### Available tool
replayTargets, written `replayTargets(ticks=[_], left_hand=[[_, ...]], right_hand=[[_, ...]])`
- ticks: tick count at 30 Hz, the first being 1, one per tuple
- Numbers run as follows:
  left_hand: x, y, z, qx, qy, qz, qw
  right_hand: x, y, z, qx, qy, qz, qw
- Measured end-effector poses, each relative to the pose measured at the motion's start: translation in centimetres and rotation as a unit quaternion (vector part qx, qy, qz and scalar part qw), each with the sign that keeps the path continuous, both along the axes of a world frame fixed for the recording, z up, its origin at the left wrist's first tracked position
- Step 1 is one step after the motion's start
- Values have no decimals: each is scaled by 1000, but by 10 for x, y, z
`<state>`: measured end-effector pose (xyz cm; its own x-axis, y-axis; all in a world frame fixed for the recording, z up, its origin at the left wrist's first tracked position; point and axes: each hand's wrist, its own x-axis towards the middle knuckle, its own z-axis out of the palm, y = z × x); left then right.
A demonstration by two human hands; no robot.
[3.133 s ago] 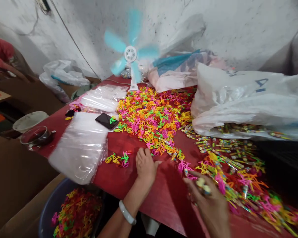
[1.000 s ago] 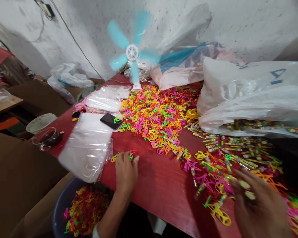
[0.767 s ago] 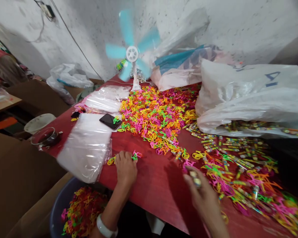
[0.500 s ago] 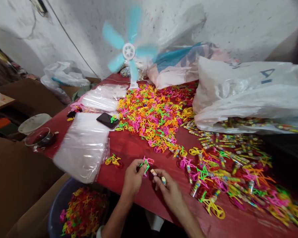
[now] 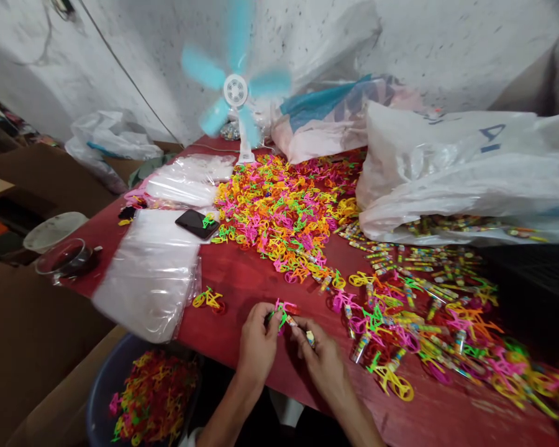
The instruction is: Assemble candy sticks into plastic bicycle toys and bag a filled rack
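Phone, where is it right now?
In the head view, left of centre: the phone lies on the clear plastic bags, beside the colourful pile, with a green piece on top.

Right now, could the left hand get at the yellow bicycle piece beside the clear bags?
Probably yes: nothing visible separates the left hand from the yellow bicycle piece, though that hand's grip holds a green piece.

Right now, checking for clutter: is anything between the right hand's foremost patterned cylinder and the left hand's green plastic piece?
Nothing visible: that patterned cylinder in the right hand touches or nearly touches the green plastic piece in the left hand.
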<state>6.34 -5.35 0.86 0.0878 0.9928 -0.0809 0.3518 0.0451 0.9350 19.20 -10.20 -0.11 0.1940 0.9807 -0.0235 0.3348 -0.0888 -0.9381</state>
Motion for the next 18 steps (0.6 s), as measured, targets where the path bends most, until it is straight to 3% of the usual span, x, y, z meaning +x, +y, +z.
replayTargets(ticks=[5, 13, 18], left_hand=[[2, -1, 2, 6, 22, -18, 1000], [6, -4, 4, 52, 69, -20, 996], [6, 0, -3, 23, 43, -31, 998]], right_hand=[[-2, -1, -6, 86, -57, -34, 994], [-3, -2, -6, 112, -87, -27, 989], [3, 5, -8, 26, 20, -22, 999]])
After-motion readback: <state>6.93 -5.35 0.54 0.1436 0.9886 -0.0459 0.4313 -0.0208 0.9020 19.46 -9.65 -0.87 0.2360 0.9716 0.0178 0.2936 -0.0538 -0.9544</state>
